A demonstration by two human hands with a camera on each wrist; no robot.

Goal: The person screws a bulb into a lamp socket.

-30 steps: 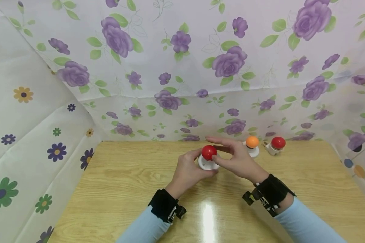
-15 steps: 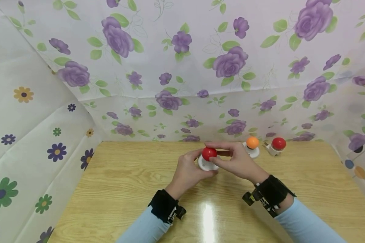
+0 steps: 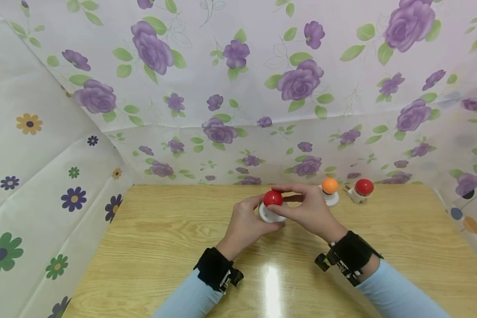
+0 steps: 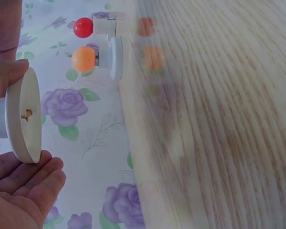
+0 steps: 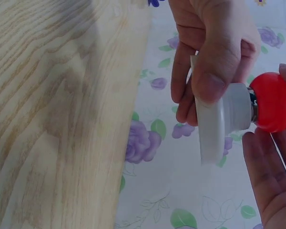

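My left hand (image 3: 244, 225) grips a white round lamp socket (image 3: 267, 216) by its flat base, thumb on one side and fingers on the other. A red light bulb (image 3: 271, 197) sits at the top of this socket. Thumb and fingers of my right hand (image 3: 308, 206) pinch the bulb. In the right wrist view, a narrow band of metal thread shows between the bulb (image 5: 275, 102) and the socket (image 5: 214, 126). The left wrist view shows the hollow underside of the base (image 4: 32, 129), with a brass contact inside, held up off the wooden table.
Behind my right hand, an orange bulb (image 3: 330, 186) stands in another white round socket (image 3: 332, 200). Right of it, a second red bulb (image 3: 364, 187) sits in a white plug-type holder (image 3: 357, 197) with metal prongs. Flowered cloth (image 3: 230, 150) hangs along the table's (image 3: 163, 247) back edge.
My right hand has shifted its hold on the red bulb: the fingers closed in behind it, and the thumb slid left across its front. My left hand and the socket stay in place.
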